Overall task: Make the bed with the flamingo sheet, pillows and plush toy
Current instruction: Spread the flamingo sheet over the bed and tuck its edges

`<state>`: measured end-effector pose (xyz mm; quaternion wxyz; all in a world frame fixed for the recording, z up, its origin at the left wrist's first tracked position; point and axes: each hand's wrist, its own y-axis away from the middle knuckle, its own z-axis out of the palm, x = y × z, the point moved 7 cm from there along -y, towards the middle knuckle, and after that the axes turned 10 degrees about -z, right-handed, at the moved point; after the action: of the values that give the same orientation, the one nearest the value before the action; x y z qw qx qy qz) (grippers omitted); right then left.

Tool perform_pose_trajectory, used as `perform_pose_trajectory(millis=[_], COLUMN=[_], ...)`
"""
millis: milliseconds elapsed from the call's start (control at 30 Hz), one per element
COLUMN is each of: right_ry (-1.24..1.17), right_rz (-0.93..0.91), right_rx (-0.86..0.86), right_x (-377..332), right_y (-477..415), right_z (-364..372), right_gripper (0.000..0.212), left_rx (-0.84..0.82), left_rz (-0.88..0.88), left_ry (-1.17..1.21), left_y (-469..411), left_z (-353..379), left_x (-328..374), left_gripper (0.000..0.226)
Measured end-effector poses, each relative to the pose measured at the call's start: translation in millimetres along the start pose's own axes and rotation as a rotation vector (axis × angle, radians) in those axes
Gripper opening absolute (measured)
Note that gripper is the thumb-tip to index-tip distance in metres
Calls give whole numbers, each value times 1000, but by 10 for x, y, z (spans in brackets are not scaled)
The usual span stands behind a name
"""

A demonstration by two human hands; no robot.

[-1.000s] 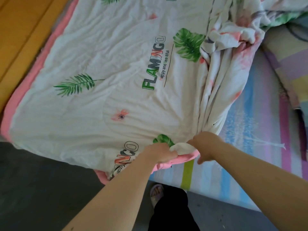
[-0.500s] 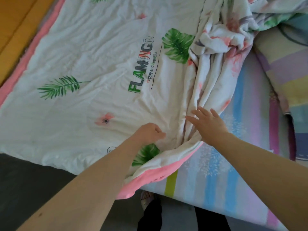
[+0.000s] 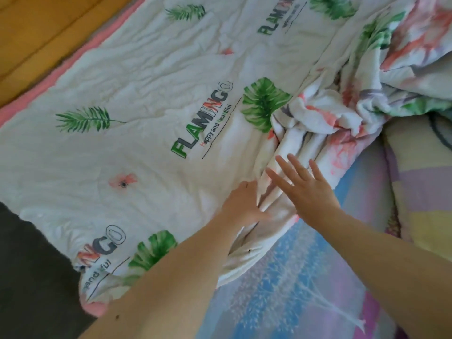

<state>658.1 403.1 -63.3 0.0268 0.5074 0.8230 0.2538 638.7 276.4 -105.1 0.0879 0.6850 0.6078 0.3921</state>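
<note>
The white flamingo sheet (image 3: 151, 99), printed with green leaves and "FLAMINGO" lettering, lies spread flat over the left part of the bed. Its right side is bunched into thick folds (image 3: 325, 118). My left hand (image 3: 242, 204) rests on the sheet at the foot of these folds, fingers tucked against the cloth; I cannot tell whether it grips it. My right hand (image 3: 308, 189) hovers or presses flat beside it with fingers spread. A pastel striped pillow (image 3: 420, 182) lies at the right edge. No plush toy is in view.
Under the sheet a striped blue, pink and purple mattress cover (image 3: 303, 285) shows at the lower right. A pink border (image 3: 73, 59) runs along the sheet's far left edge, next to the wooden floor (image 3: 36, 33). Dark floor (image 3: 29, 277) lies at the lower left.
Both hands let go of the sheet's near edge and moved up onto the bunched folds. My right hand opened flat. The near edge now lies loose on the mattress.
</note>
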Motion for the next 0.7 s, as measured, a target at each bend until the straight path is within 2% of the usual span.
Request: perform_pose_trajectory(millis=[100,233,300,400,433,500,567,700], right_ry=[31,92,98,4,-20,-77,-169,-275], right_rz=[-81,-151,-174,-180,-196,-203,-204,-233], right_rx=[52,-20,-66,-16,16,29,35,33], right_x=[86,43,11,34,34,73,112,211], right_y=[-222,-472,-577,-690,-706,-652,-558,-503], right_z=[-126,-168,-169,-155,-160,-128,-100,-87], right_gripper=[101,86,69,42,39,35,31,26], left_rx=[7,70,97,53,24,-60,-135,-182], left_rz=[-31,-100,-101,-46,-13,14,-12,-53], left_ry=[-52,-163,-182,-162,-174,-228,-239,-222], left_y=[-49,-91,-130,-142,-134,-105,-82,-73], left_z=[-64,-195,-206,-147,-137,-108,-97,-93], left_x=[-7,-95,-133,-70,-32,41,31,-26], left_gripper=[48,18,9,11,15,5,22,32])
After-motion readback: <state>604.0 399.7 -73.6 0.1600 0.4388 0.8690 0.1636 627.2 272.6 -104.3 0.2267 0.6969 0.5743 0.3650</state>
